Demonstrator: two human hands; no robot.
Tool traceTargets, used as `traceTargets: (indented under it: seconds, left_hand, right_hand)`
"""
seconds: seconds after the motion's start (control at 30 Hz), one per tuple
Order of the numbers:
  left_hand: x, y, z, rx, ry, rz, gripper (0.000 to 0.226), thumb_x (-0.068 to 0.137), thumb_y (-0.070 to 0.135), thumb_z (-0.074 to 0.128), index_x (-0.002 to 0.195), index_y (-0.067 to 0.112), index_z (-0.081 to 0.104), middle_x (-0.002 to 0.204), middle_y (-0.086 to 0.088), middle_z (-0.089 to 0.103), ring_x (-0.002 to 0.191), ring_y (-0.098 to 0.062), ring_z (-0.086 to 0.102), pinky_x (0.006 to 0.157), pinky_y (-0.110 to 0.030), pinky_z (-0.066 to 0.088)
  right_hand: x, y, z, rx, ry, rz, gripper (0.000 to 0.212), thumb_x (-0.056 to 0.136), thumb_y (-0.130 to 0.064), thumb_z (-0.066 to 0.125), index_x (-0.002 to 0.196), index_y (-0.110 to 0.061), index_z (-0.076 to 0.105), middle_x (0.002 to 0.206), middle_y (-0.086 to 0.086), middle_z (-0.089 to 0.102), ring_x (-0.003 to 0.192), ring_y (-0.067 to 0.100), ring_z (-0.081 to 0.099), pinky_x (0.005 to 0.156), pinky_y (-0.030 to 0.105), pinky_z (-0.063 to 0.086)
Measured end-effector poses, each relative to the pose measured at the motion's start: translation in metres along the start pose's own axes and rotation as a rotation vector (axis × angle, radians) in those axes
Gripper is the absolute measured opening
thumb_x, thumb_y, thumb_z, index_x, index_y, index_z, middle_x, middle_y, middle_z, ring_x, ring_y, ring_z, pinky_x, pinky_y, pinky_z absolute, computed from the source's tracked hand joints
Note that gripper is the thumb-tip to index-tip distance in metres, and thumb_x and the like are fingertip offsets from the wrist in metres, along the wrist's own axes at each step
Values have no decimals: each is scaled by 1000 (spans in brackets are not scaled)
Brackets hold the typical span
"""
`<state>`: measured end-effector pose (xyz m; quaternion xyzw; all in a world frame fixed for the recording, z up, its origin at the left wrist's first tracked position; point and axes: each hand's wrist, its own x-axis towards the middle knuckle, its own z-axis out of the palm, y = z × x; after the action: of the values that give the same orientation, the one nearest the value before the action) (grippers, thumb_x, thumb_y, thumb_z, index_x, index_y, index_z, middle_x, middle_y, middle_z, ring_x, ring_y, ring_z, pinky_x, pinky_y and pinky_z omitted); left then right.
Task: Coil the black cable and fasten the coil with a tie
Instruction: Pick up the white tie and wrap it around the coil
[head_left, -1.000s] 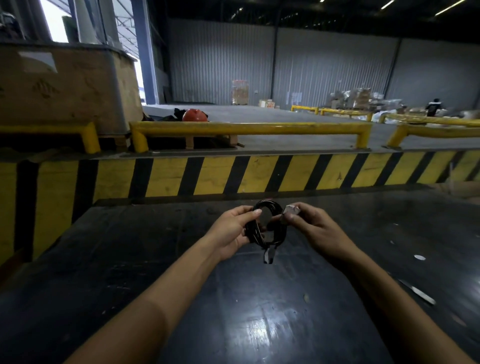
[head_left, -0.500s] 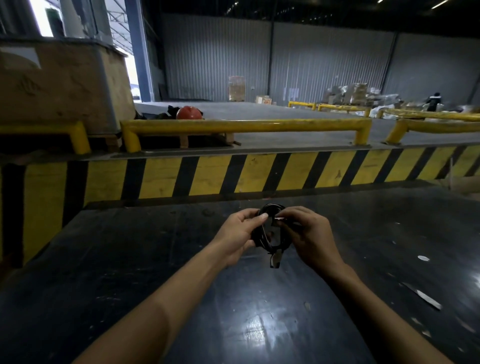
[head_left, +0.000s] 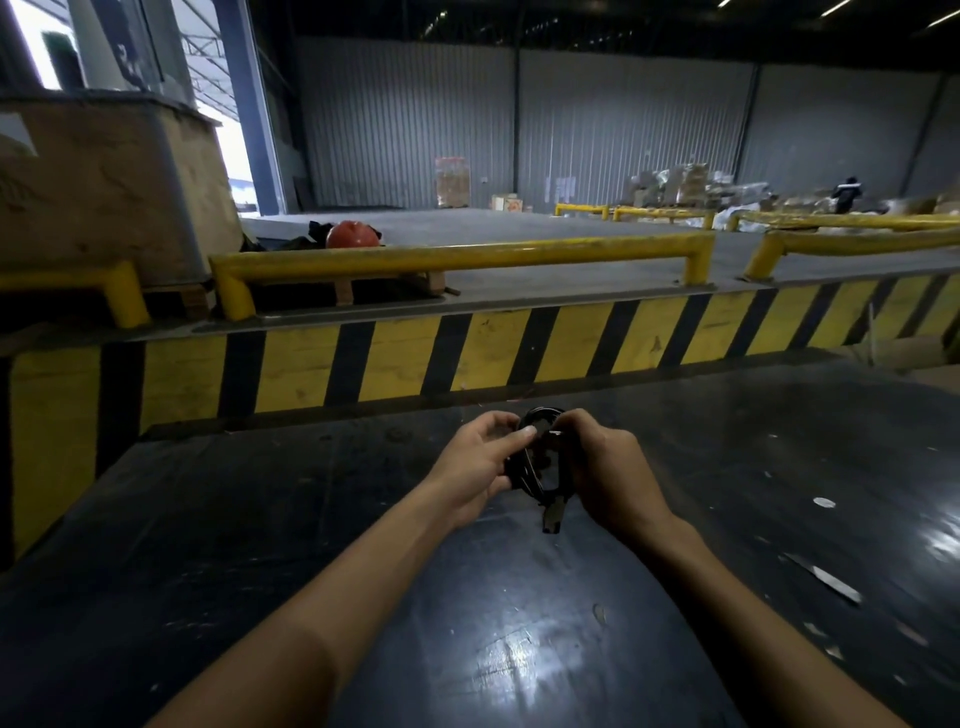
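A small coil of black cable (head_left: 535, 462) is held upright between both hands, just above the dark table (head_left: 363, 597). My left hand (head_left: 475, 467) pinches the coil's left side with thumb and fingers. My right hand (head_left: 605, 467) closes around its right side, fingertips at the top by a small pale piece, perhaps the tie. A short dark end (head_left: 551, 517) hangs below the coil. Much of the coil is hidden by my fingers.
A yellow and black striped barrier (head_left: 467, 353) runs along the table's far edge, with yellow rails (head_left: 457, 257) behind it. A large wooden crate (head_left: 104, 192) stands back left beside an orange helmet (head_left: 352, 235). A thin strip (head_left: 823, 577) and pale scraps lie on the table's right side.
My right hand has closed in from the coil's upper right onto its right side. The coil is now gripped tighter between both hands, and the view has shifted slightly.
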<state>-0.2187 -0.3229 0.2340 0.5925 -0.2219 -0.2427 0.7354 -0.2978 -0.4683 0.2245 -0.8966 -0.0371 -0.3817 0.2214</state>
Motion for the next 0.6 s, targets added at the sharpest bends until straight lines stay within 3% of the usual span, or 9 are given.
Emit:
traceTargets:
  seconds: [0.13, 0.23, 0.3, 0.37, 0.47, 0.6]
  left_hand:
    - [-2, -4, 8, 22, 5, -7, 15, 88, 13, 60, 103, 14, 63, 111, -18, 65, 94, -24, 69, 74, -37, 58]
    - [-6, -8, 10, 15, -30, -37, 14, 89, 13, 59, 102, 14, 63, 113, -18, 63, 96, -26, 68, 83, -43, 56]
    - [-10, -9, 13, 12, -77, -38, 16, 89, 12, 58, 104, 14, 63, 111, -16, 64, 100, -27, 67, 87, -45, 55]
    - [-15, -10, 16, 21, -114, -28, 20, 90, 12, 57, 110, 11, 61, 110, -12, 66, 104, -28, 65, 89, -45, 53]
    - [-21, -9, 21, 1, -143, 0, 24, 91, 7, 54, 114, 5, 57, 108, -11, 66, 99, -26, 65, 84, -40, 55]
    - [-26, -4, 27, -57, -149, 42, 31, 91, -2, 49, 121, 4, 51, 118, -12, 62, 102, -23, 61, 85, -35, 52]
  right_hand:
    - [-6, 3, -5, 15, -7, 12, 15, 89, -10, 57, 103, -13, 54, 88, 12, 71, 70, 19, 66, 50, 22, 50]
    - [-12, 2, -9, 22, 66, 22, 17, 87, -9, 61, 103, -11, 56, 86, 11, 71, 66, 10, 59, 50, 10, 40]
    - [-16, -2, -10, 20, 70, -11, 15, 86, -10, 62, 101, -11, 60, 88, 9, 72, 69, 10, 62, 54, 11, 44]
    - [-21, -5, -12, 7, 68, -37, 14, 85, -10, 64, 99, -10, 64, 92, 9, 73, 76, 17, 68, 60, 21, 52]
    - [-27, -7, -17, -16, 115, -64, 17, 81, -7, 69, 98, -8, 69, 94, 12, 73, 79, 22, 70, 66, 30, 58]
    - [-32, -9, -23, -20, 215, -113, 19, 75, -2, 73, 93, -7, 71, 93, 10, 72, 80, 9, 64, 72, 16, 51]
